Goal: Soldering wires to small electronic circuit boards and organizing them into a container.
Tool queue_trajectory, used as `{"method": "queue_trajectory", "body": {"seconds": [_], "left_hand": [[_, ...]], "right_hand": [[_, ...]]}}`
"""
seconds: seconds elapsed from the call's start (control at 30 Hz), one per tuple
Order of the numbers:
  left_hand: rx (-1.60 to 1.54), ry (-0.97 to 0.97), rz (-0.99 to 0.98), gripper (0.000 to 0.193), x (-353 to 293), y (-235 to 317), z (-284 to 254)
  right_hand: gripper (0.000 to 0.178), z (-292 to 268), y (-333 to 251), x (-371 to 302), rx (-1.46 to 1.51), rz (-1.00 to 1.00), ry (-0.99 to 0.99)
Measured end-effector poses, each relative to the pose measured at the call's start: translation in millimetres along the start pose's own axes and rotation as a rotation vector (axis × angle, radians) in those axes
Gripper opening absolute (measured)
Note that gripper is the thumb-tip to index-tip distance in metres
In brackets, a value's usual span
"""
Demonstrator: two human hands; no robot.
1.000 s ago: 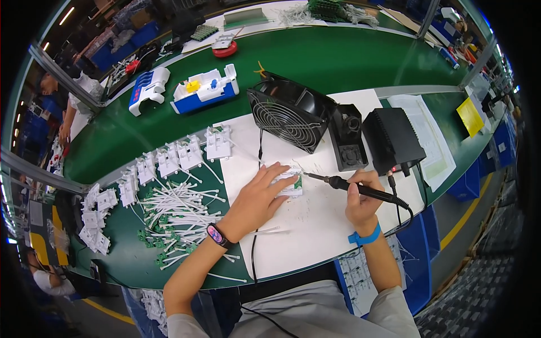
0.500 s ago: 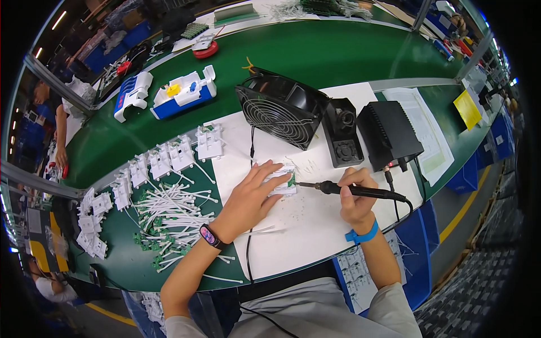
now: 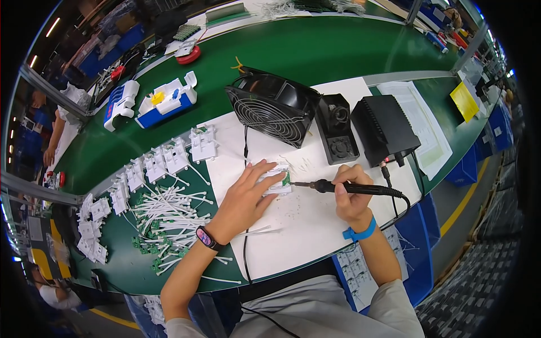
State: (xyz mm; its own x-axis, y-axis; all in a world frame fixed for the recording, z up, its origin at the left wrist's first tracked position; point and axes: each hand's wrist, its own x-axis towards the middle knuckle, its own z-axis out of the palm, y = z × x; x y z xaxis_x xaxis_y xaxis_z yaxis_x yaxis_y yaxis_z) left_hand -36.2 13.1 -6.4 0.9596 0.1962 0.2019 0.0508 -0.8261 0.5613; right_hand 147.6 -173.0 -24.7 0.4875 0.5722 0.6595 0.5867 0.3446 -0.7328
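My left hand (image 3: pixel 243 194) lies with its fingers stretched and spread over a small white plastic housing (image 3: pixel 284 190), pressing it on the white sheet. A little green circuit board (image 3: pixel 286 178) shows at the housing's right side, beside my fingertips; my fingers hide the rest. My right hand (image 3: pixel 352 204) is closed around the black handle of a soldering iron (image 3: pixel 378 190). The iron points left, and its tip is at the edge of the green board; whether it touches, I cannot tell. To the left lies a pile of white cables with green boards (image 3: pixel 169 219).
A black fan (image 3: pixel 273 107), an iron stand (image 3: pixel 338 129) and a black power unit (image 3: pixel 385 129) stand beyond my hands. White housings (image 3: pixel 155 164) form a curved row at left. Blue-white cases (image 3: pixel 166 106) sit farther back. A co-worker's arm (image 3: pixel 55 138) is at far left.
The whole view has shifted slightly, so the bench things appear a little farther left. Both hands keep their places at the housing, and the soldering iron's tip stays by the green board.
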Motion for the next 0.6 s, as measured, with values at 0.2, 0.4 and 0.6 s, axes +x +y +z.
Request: {"method": "queue_trajectory", "body": {"seconds": [0.2,0.4,0.6], "left_hand": [[-0.001,0.005,0.005,0.046,0.4,-0.5,-0.1],[0.004,0.012,0.006,0.047,-0.4,-1.9,0.1],[0.147,0.077,0.075,0.051,-0.1,-2.8,7.3]], "right_hand": [[0.016,0.8,-1.3,-0.1,-0.007,0.014,0.021],[0.016,2.6,-1.3,0.9,-0.024,0.009,0.015],[0.018,3.1,0.8,-5.7,-0.029,0.036,0.204]]}}
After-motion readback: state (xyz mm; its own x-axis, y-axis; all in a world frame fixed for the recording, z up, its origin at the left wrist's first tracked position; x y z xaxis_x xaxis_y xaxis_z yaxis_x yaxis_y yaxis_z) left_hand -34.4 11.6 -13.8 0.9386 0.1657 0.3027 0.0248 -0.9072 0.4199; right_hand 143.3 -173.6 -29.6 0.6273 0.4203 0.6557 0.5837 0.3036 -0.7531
